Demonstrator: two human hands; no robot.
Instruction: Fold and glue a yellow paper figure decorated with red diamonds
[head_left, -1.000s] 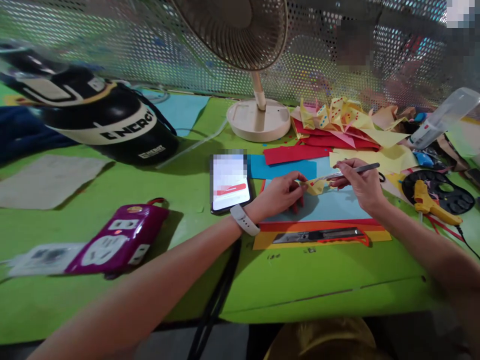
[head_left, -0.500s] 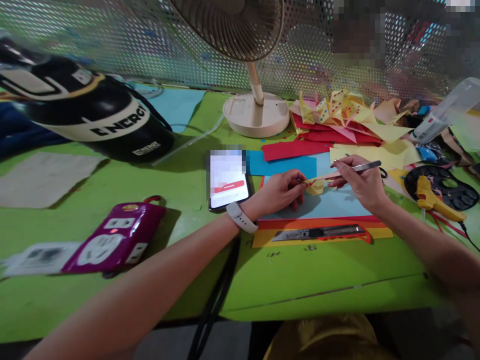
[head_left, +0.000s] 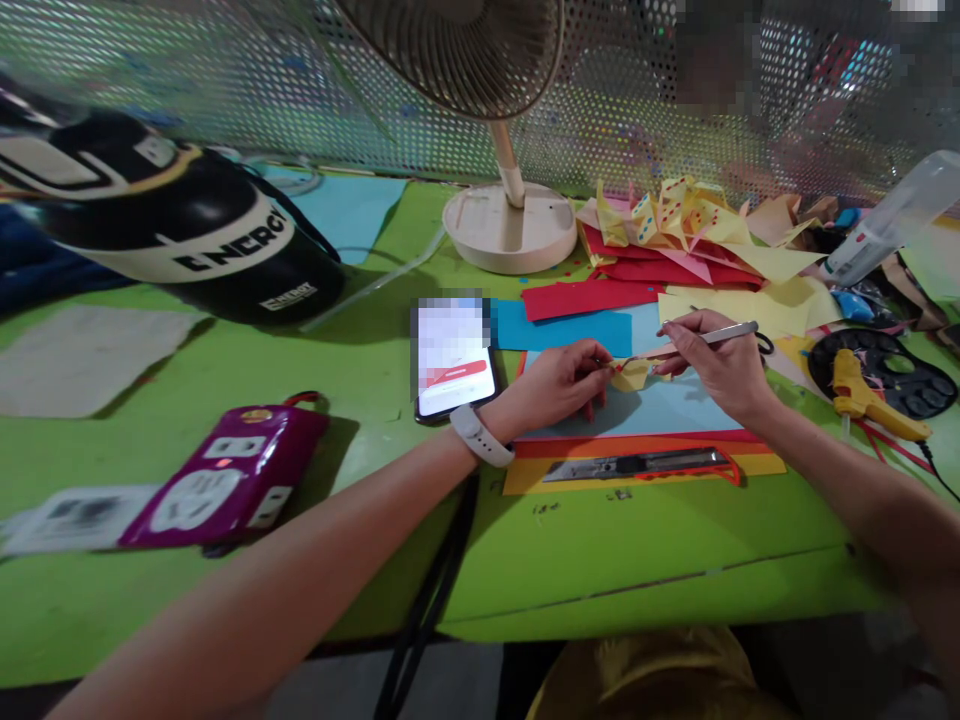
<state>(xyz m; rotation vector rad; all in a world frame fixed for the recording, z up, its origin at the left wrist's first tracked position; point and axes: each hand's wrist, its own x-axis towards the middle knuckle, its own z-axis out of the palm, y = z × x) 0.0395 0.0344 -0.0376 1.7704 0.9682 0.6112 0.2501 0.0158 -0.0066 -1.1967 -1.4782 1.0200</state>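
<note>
My left hand (head_left: 566, 382), with a white wristband, pinches a small folded piece of yellow paper (head_left: 632, 377) marked with a red spot. In my right hand (head_left: 720, 362) are slim metal tweezers (head_left: 733, 332), held like a pen, their tip at the paper beside my left fingertips. Both hands hover over or rest on a light blue sheet (head_left: 577, 427); contact is hard to judge. In front of it lies a utility knife (head_left: 637, 464) on orange and yellow sheets (head_left: 525, 480). A red strip (head_left: 585, 300) and a blue strip (head_left: 559, 328) lie just behind my hands.
A lit phone (head_left: 454, 365) lies left of my hands, near a purple power strip (head_left: 225, 475). A fan (head_left: 510, 235) and a large black bottle (head_left: 247, 245) stand behind. Folded paper pieces (head_left: 675, 215) pile up at back right, with a yellow glue gun (head_left: 851, 385) nearer.
The tweezers' tip has shifted slightly by the yellow paper. The whole view has drifted a little; both hands keep nearly the same place and hold.
</note>
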